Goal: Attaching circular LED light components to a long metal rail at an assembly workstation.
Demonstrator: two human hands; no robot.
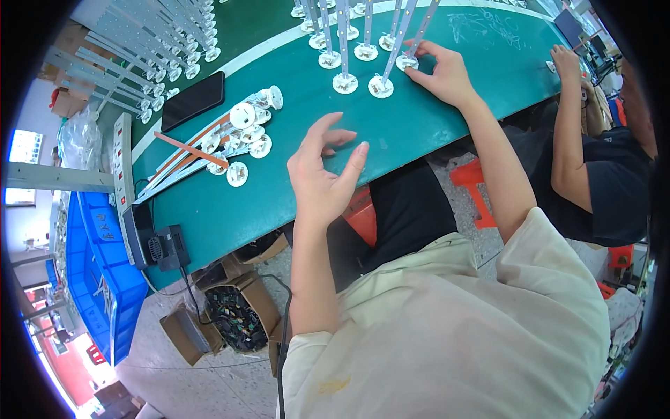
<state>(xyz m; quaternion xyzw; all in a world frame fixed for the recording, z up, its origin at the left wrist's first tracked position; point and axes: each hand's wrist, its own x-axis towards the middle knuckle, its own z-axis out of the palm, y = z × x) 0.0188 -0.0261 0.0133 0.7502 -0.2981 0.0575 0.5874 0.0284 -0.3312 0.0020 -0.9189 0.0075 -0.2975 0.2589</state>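
"Where the right hand point(448, 78) extends over the table point(481, 87), what lies at its fingertips?"

"A strip point(422, 28), standing on a round white base point(407, 63). Thumb and forefinger are set about its foot; whether they grip firmly or merely touch, one cannot tell."

"And the left hand point(319, 174)?"

"Empty and half open, fingers loosely bent, thumb apart. It is above the table's near side, between the pile point(259, 146) and the right hand."

"What stands left of the right hand?"

"A group of similar strips, upright on like bases, their tops cut off by the upper edge of view."

"Of what is the pile composed?"

"Strips lying down, bases bunched at the right end, an orange stick point(185, 149) across them. A black phone point(194, 102) lies just beyond."

"And the margins?"

"Left, a socket bar point(123, 167) and a blue bin point(124, 307); below, a carton point(259, 297) of circuit boards point(239, 318); right, a co-worker's hand point(567, 64) at the table."
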